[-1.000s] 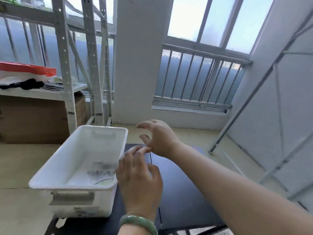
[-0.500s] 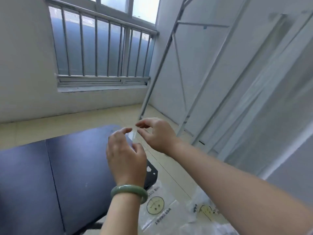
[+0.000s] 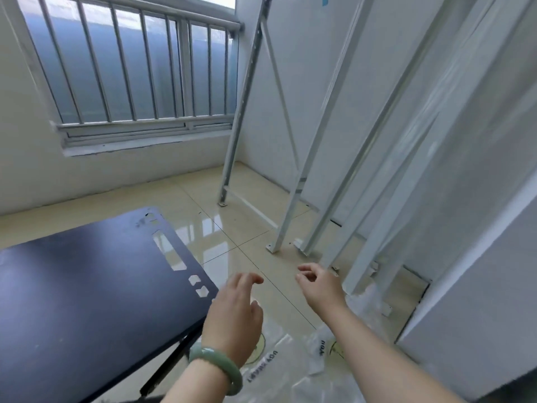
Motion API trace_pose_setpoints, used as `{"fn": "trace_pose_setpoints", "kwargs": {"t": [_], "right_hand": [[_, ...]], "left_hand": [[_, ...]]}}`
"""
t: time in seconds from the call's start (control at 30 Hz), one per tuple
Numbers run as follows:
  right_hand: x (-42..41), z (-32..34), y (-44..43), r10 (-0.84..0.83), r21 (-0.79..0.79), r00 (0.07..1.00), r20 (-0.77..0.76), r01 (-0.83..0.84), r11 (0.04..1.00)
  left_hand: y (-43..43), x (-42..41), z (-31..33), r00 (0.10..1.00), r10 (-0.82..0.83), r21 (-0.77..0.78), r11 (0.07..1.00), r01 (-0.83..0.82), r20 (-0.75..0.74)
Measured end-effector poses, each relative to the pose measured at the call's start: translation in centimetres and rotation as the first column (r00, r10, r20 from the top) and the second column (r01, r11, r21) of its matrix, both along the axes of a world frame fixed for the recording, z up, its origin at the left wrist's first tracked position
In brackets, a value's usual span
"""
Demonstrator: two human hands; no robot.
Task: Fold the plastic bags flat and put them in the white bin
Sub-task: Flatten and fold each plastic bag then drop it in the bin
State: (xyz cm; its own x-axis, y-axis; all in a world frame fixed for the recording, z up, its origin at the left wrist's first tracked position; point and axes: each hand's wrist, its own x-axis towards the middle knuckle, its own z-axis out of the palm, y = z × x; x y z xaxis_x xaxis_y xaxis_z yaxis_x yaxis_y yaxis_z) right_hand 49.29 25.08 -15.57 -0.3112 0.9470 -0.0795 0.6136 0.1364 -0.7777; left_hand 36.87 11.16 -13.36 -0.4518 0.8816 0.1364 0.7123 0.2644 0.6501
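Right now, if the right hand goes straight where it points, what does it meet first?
Probably only floor tile: the right hand points forward and left over the gap between the black table and the metal rack legs. Depth is unclear, so the table corner is possible.

Clear plastic bags point(image 3: 277, 363) lie on the glossy tiled floor point(image 3: 247, 234) just beside the dark table point(image 3: 87, 286); 2 show yellow round prints.

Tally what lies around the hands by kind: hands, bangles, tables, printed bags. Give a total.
Hands: 2, left hand and right hand
Green bangle: 1
Dark table: 1
Printed plastic bags: 2, left bag and right bag
Total: 6
The clear plastic by the rack is too crumpled to count.
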Motion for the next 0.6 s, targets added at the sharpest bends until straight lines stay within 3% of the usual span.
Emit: {"fn": "trace_pose_setpoints", "kwargs": {"t": [0.17,0.3,0.43,0.6], "right_hand": [[0.8,-7.0,2.0,-0.037,-0.182,0.999,-0.009,0.034,0.983],[0.8,-11.9,3.2,0.035,-0.301,0.998,0.043,-0.02,0.953],[1.4,-15.8,5.6,0.103,-0.34,0.989,0.103,-0.063,0.938],[1.5,-21.1,7.6,0.157,-0.387,0.975,0.155,-0.086,0.918]], "left_hand": [[1.7,-0.8,-6.1,0.975,0.12,-0.267,0.961,-0.067,0.186],[3.0,-0.8,-12.5,0.901,0.271,-0.473,0.877,-0.085,0.34],[3.5,-1.1,-19.5,0.688,0.532,-0.645,0.754,-0.12,0.493],[3.1,-1.6,-27.1,0.405,0.75,-0.759,0.626,-0.18,0.522]]}}
